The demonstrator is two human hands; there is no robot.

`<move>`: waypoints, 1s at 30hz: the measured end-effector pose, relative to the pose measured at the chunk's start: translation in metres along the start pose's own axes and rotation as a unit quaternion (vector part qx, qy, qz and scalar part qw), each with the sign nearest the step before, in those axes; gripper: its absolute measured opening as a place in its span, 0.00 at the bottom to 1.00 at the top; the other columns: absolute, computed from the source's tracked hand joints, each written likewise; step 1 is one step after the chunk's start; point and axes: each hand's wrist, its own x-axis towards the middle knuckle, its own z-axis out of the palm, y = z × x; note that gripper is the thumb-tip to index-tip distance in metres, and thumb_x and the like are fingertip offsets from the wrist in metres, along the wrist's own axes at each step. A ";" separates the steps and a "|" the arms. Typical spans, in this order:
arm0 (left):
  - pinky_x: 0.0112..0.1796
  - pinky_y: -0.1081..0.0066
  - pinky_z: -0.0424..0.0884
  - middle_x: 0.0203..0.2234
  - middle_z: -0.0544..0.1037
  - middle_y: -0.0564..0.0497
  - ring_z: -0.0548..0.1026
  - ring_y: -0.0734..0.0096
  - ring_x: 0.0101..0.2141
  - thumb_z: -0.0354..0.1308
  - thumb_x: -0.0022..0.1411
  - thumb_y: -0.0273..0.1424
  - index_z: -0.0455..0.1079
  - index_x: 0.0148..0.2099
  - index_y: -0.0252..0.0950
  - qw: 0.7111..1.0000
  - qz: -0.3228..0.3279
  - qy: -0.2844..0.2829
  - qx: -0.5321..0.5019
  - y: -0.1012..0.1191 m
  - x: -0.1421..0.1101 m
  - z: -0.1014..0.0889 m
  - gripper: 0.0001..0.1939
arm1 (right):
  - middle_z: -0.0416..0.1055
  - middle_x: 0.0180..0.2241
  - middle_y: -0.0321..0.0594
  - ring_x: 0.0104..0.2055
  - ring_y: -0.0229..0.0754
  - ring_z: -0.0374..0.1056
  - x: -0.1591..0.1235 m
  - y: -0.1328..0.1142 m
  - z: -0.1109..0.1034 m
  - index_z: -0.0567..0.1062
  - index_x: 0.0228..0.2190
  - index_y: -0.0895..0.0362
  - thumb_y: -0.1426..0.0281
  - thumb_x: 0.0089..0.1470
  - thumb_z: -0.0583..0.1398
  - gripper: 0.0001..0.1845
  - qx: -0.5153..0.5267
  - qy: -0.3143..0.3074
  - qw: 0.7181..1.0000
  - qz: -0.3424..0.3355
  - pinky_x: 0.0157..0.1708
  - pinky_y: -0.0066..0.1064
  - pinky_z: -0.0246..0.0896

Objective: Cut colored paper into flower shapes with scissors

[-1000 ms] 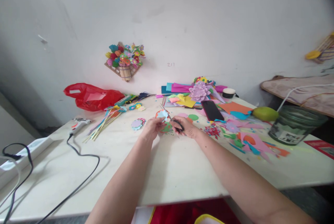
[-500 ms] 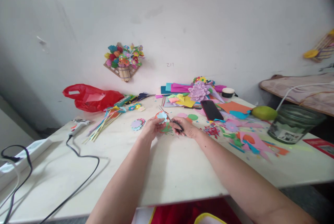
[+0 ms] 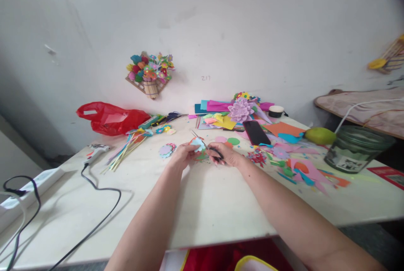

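Near the middle of the table, my left hand (image 3: 184,155) pinches a light blue paper flower (image 3: 198,144) with a scalloped edge. My right hand (image 3: 225,153) grips the black handles of a pair of scissors (image 3: 202,142). Their blades point up and to the left, right beside the flower's edge; whether they touch it I cannot tell. Orange and green pieces show around and below the flower, partly hidden by my fingers. Just left of my left hand lies a small stack of scalloped flowers (image 3: 166,150), lilac on top.
A phone (image 3: 256,132), colourful scraps (image 3: 303,170) and a green glass jar (image 3: 355,149) occupy the right side. Coloured sheets and a lilac flower (image 3: 241,110) lie at the back. On the left are a red bag (image 3: 110,117), thin sticks (image 3: 126,153), a corded glue gun (image 3: 96,153) and a power strip (image 3: 31,189).
The light blue flower has turned and shifted slightly right in my left hand. The scissors and my right hand have barely moved.
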 end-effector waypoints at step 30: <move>0.24 0.71 0.77 0.22 0.76 0.47 0.75 0.70 0.20 0.55 0.52 0.14 0.68 0.38 0.28 0.988 -0.099 0.099 -0.060 0.009 -0.010 0.018 0.10 | 0.65 0.15 0.29 0.12 0.29 0.57 -0.004 -0.006 -0.001 0.66 0.29 0.58 0.59 0.47 0.60 0.14 -0.027 0.001 1.000 0.015 0.07 0.20 0.41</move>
